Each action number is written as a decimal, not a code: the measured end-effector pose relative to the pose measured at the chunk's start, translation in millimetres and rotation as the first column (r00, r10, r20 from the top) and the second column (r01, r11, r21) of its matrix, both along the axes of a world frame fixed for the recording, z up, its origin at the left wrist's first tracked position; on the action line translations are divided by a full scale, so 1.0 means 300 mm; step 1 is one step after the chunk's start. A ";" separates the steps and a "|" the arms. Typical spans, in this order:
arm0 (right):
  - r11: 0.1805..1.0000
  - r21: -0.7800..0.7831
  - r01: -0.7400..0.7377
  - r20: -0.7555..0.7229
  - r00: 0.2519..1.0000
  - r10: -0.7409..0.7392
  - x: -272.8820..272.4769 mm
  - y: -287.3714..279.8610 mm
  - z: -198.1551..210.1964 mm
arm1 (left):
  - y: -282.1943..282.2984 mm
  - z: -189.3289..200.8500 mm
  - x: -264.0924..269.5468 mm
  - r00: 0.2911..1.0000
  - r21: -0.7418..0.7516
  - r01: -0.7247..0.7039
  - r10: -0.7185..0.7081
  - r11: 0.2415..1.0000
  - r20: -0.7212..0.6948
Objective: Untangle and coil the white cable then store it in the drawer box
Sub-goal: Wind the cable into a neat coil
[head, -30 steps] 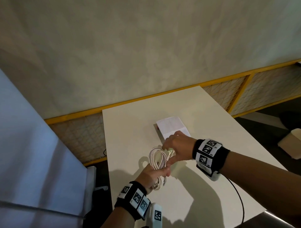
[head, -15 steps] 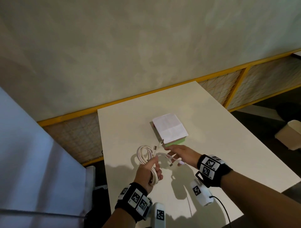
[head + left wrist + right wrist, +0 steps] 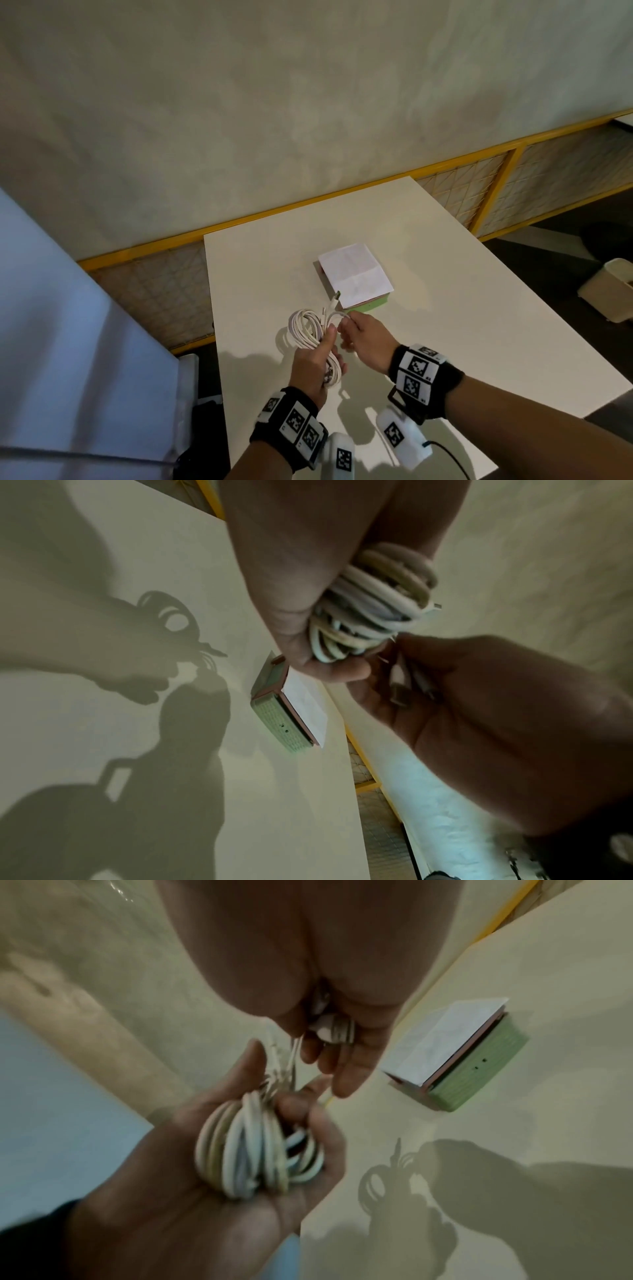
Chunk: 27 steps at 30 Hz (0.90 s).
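Observation:
The white cable is wound into a loose coil, and my left hand grips it above the table with the thumb pressed on top. The left wrist view shows the coil bunched in the fist. My right hand meets the coil from the right and pinches the cable's loose end. Its plug shows between thumb and fingers. Two connector tips stick up toward the drawer box. This box is a flat green one with a white paper on top, just beyond both hands.
The white table carries only the box; its left edge is close to my left hand. A yellow-framed mesh railing runs behind the table. A pale bin stands on the floor at the right.
The right hand, stretched out to the right with the cable ends half a second ago, has come back against the coil. The left hand keeps its grip on the coil.

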State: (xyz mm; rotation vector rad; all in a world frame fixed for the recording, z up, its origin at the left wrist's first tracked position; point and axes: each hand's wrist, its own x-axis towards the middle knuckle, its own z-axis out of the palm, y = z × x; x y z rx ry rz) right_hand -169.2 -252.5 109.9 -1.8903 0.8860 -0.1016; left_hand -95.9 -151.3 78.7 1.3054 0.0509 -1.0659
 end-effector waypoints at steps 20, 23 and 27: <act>0.923 -0.202 -0.327 -0.265 0.926 0.270 0.022 0.087 0.005 | 0.001 -0.014 0.031 0.994 -0.160 0.085 -0.094 0.983 -0.049; 0.901 -0.214 -0.377 -0.304 0.902 0.306 0.020 0.077 0.024 | 0.004 -0.016 0.026 0.990 -0.192 0.069 -0.091 0.979 -0.111; 0.874 -0.191 -0.446 -0.374 0.857 0.355 0.016 0.058 0.031 | 0.008 -0.022 0.026 0.983 -0.177 0.058 -0.087 0.983 -0.160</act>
